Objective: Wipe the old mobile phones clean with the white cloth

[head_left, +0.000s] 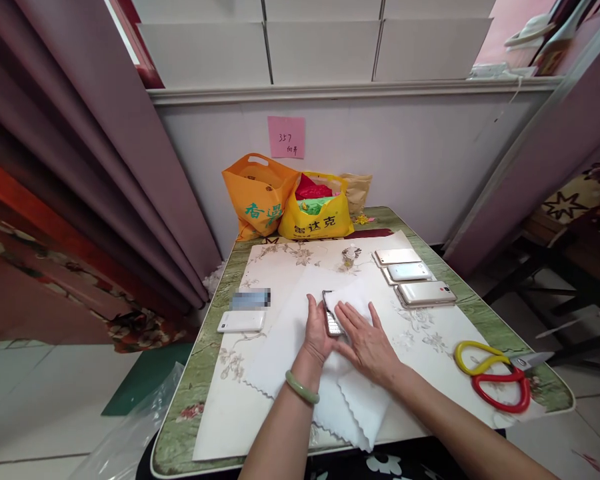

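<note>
A dark-edged mobile phone (333,323) with a grid of light keys or tiles on its face is at the middle of the table. My left hand (318,328) grips it along its left side, thumb sticking up and a green bangle on the wrist. A white cloth (353,298) lies over the phone's upper right part. Across it, my right hand (363,337) presses the cloth onto the phone with its fingers nearly straight. More of the cloth, with a zigzag edge, spreads under both hands toward the front edge. The phone's right part is hidden.
Several phones (425,293) lie at the right; a white phone (241,322) and a pixelated bluish object (250,299) lie left. Scissors (500,373) with yellow and red handles rest near the right corner. An orange bag (257,193) and a yellow bag (317,217) stand at the back.
</note>
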A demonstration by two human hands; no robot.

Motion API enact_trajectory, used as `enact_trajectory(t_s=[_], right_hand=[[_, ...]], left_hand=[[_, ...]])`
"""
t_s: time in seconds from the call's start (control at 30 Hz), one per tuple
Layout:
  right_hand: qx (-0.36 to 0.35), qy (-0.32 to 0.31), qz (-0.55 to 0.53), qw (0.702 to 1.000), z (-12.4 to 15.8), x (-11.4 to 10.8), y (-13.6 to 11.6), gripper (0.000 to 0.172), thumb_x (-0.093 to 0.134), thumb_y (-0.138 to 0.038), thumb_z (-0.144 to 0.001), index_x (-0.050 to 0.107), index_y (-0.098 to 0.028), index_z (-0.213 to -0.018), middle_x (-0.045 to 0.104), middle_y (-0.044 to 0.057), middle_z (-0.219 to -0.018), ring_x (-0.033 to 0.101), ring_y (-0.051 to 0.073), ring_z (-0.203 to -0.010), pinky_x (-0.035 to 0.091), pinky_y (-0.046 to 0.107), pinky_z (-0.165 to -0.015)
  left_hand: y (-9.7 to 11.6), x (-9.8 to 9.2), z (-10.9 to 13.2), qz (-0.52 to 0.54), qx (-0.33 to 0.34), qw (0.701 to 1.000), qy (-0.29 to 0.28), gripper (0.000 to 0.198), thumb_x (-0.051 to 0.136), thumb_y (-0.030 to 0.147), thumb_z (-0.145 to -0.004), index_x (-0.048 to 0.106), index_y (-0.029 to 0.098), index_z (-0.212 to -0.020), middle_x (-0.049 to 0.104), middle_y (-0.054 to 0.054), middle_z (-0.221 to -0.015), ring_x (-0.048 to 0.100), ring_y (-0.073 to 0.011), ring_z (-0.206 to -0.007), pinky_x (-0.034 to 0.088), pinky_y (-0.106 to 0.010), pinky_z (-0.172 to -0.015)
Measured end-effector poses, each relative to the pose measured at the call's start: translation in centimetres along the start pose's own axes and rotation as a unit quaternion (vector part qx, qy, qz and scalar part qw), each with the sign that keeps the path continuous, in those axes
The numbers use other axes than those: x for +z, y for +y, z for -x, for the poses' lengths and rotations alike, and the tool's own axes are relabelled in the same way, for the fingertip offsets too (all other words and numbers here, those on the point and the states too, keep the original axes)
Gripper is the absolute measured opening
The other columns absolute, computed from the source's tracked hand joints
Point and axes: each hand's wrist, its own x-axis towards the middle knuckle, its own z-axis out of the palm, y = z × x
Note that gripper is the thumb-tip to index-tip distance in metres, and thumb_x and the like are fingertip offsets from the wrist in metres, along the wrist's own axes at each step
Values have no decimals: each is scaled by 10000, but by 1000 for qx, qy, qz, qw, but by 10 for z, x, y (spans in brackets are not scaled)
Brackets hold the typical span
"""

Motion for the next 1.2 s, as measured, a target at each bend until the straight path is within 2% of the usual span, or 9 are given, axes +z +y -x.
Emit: enact_trajectory(t_s=[0.17,0.33,0.47,0.57,0.73,0.8,0.9,1.07,1.2], right_hand=[[-61,-31,-28,997,23,-10,-15,721,354,-580,-953,127,-213,-1530,303,94,-1531,291,261,-1406,-41,572,-1151],[8,-39,-30,999,-16,-3,-3,665,274,-587,-969,176,-227,-1519,285,83,-1539,291,259,-1406,32,618,-1133],[62,-39,-20,997,-33,4,9,636,244,-568,-979,219,-219,-1510,279,89,-1541,285,255,-1409,34,619,-1130],[56,-28,-4,998,-16,4,7,647,269,-543,-979,204,-187,-1515,277,104,-1541,272,261,-1414,20,597,-1139],[-23,-17,-8,1000,26,-8,-11,695,371,-535,-954,162,-201,-1527,328,102,-1521,282,286,-1408,-26,586,-1147],[-35,-35,-35,998,26,-12,-16,696,361,-543,-957,132,-222,-1530,310,92,-1528,275,281,-1411,-38,602,-1139],[2,-68,-72,995,6,-10,-11,645,280,-542,-980,104,-251,-1528,241,70,-1554,240,264,-1426,-15,643,-1119],[85,-82,-79,990,-25,-1,7,621,214,-543,-988,143,-235,-1522,226,77,-1559,235,265,-1428,13,678,-1098],[55,-39,-52,996,-3,-4,5,660,303,-565,-967,199,-216,-1517,318,111,-1524,275,288,-1410,-40,641,-1114]], left_hand=[[0,1,2,-1,-1,1000,24,703,519,731,-754,639,155,-1138,712,-138,-1035,641,-307,-1048,458,-456,-980],[0,1,0,-35,-2,998,51,666,491,721,-781,657,158,-1096,669,-129,-1164,580,-264,-1164,445,-328,-1004],[1,0,0,-34,9,999,-11,639,443,699,-824,631,194,-1166,644,-105,-1222,569,-256,-1181,443,-344,-1011],[1,0,0,-15,5,1000,-19,672,421,706,-828,617,171,-1185,661,-132,-1180,597,-280,-1137,443,-407,-1012],[-1,0,0,4,-4,1000,-5,730,439,733,-798,600,148,-1205,691,-154,-1095,631,-307,-1069,449,-465,-991],[-2,0,0,-4,2,1000,29,721,485,730,-776,600,162,-1205,701,-140,-1064,640,-304,-1045,461,-458,-977],[-2,0,0,-13,10,998,63,674,515,714,-772,622,174,-1163,698,-121,-1071,633,-286,-1057,475,-405,-964],[0,1,-1,-23,12,1000,13,635,435,712,-820,638,189,-1118,680,-104,-1125,621,-260,-1082,482,-378,-952],[0,1,-1,1,11,1000,-22,653,451,727,-798,634,179,-1103,694,-125,-1071,636,-285,-1049,478,-433,-948]])
